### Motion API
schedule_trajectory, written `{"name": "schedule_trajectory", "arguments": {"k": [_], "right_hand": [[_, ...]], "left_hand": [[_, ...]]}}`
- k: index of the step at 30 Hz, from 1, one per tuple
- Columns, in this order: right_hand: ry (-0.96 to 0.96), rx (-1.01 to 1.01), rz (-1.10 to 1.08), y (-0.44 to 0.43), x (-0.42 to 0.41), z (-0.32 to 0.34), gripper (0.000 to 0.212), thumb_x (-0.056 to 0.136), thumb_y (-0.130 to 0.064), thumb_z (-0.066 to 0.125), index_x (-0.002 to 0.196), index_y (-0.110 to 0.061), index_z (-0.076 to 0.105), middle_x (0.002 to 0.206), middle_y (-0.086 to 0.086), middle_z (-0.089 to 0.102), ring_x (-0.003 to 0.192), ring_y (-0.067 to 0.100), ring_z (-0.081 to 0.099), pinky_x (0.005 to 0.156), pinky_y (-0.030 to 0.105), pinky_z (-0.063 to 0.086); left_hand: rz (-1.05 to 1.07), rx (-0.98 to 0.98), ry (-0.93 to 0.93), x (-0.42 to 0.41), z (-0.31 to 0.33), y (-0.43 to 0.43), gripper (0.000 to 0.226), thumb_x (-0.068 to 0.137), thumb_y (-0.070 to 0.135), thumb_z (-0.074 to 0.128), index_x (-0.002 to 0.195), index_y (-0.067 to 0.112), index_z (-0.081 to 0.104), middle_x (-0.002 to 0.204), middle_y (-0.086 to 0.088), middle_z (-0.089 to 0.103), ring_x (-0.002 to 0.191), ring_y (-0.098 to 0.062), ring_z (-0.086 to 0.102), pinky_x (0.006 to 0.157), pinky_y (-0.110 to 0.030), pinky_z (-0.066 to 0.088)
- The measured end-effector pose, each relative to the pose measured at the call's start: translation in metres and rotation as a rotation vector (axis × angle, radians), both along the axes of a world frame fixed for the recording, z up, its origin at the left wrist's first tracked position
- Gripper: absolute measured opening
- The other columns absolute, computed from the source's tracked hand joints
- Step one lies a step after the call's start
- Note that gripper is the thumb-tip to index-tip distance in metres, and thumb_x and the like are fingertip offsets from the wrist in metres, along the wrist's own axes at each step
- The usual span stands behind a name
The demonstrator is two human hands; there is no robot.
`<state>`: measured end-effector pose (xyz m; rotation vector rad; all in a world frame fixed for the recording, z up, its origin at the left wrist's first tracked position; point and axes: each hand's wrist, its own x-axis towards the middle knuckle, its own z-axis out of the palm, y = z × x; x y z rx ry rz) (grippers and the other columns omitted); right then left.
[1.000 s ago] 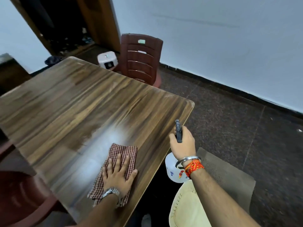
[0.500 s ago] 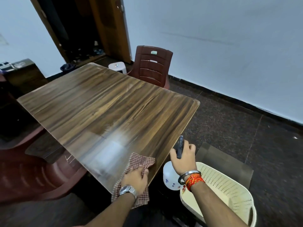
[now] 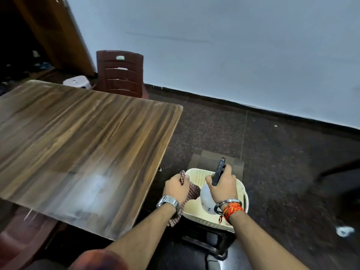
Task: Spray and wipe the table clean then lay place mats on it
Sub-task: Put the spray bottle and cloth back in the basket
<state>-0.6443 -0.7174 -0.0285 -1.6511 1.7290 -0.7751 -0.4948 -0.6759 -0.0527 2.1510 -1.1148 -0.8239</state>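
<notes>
While the person is bending over the basket, the wooden table (image 3: 78, 143) is stretching away at their ten o'clock, with a pale sheen lying on its near part. To my eye the spraying and wiping are looking finished. A brown plastic chair (image 3: 120, 75) is standing beyond the table's far corner, near the wall.

Just off the table's right edge, low down at the person's twelve o'clock, a cream perforated basket (image 3: 243, 193) is sitting, and both hands are hanging over it. A flat dark sheet (image 3: 204, 158) is poking out from the basket's far side, again at twelve o'clock. I am taking it for the place mats, though I cannot tell how many there are.

The spray bottle (image 3: 206, 198) is dipping into the basket, its white body toward the person and its dark nozzle pointing to twelve o'clock. The right hand (image 3: 224, 187) is curling round its neck. The checked cloth (image 3: 192, 191) is dangling at the bottle's nine o'clock, over the basket's left rim. It is bunched in the left hand (image 3: 176, 189), whose fingers are closing round it.

Judging from this, both things are about to be let go into the basket. The mats are lying straight ahead of the right hand, which is the nearer of the two.
</notes>
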Motion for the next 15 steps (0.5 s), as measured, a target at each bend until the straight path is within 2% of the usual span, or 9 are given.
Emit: {"name": "schedule_trajectory", "arguments": {"k": [2, 4, 7, 10, 13, 15], "right_hand": [[0.013, 0.011, -0.037, -0.007, -0.017, -0.007, 0.039, 0.079, -0.019, 0.064, 0.111, -0.014, 0.043, 0.087, 0.013, 0.057, 0.081, 0.024, 0.04, 0.066, 0.033, 0.037], [-0.011, 0.042, -0.009, -0.017, -0.037, -0.017, 0.041, 0.08, -0.021, 0.063, 0.115, -0.016, 0.043, 0.089, 0.014, 0.059, 0.08, 0.026, 0.048, 0.068, 0.035, 0.044], [0.012, 0.064, 0.057, -0.03, -0.065, -0.035, 0.04, 0.079, -0.029, 0.067, 0.109, -0.021, 0.041, 0.081, 0.006, 0.065, 0.074, 0.027, 0.062, 0.069, 0.043, 0.055], [-0.006, 0.124, 0.084, -0.041, -0.086, -0.054, 0.042, 0.08, -0.018, 0.072, 0.109, -0.016, 0.041, 0.082, 0.003, 0.065, 0.079, 0.024, 0.064, 0.074, 0.04, 0.055], [-0.021, 0.147, 0.075, -0.045, -0.091, -0.075, 0.055, 0.079, -0.016, 0.07, 0.123, -0.013, 0.038, 0.093, 0.009, 0.064, 0.084, 0.026, 0.063, 0.077, 0.038, 0.055], [-0.032, 0.193, 0.085, -0.05, -0.093, -0.093, 0.059, 0.08, -0.016, 0.068, 0.129, -0.011, 0.036, 0.096, 0.012, 0.061, 0.085, 0.028, 0.061, 0.079, 0.038, 0.054]], "left_hand": [[0.001, 0.0, 0.023, -0.015, 0.003, -0.017, 0.039, 0.093, 0.039, 0.053, 0.066, 0.012, 0.045, 0.073, -0.009, 0.063, 0.074, -0.031, 0.061, 0.059, -0.031, 0.035], [0.013, 0.015, 0.058, -0.03, 0.004, -0.032, 0.033, 0.092, 0.035, 0.055, 0.069, 0.012, 0.047, 0.077, -0.011, 0.064, 0.079, -0.032, 0.061, 0.061, -0.031, 0.035], [-0.01, 0.079, 0.089, -0.049, 0.004, -0.047, 0.021, 0.09, 0.026, 0.056, 0.073, 0.015, 0.051, 0.084, -0.011, 0.067, 0.084, -0.031, 0.063, 0.064, -0.03, 0.04], [-0.066, 0.106, 0.059, -0.068, -0.002, -0.061, 0.006, 0.088, 0.018, 0.055, 0.087, 0.015, 0.061, 0.089, -0.007, 0.069, 0.086, -0.027, 0.064, 0.072, -0.031, 0.046], [-0.088, 0.123, 0.088, -0.074, -0.011, -0.066, 0.019, 0.088, 0.012, 0.054, 0.103, 0.016, 0.065, 0.093, 0.0, 0.068, 0.083, -0.019, 0.06, 0.07, -0.024, 0.04], [-0.112, 0.156, 0.051, -0.079, -0.023, -0.072, 0.018, 0.088, 0.012, 0.055, 0.104, 0.015, 0.063, 0.092, -0.002, 0.069, 0.085, -0.021, 0.063, 0.071, -0.025, 0.043]]}}
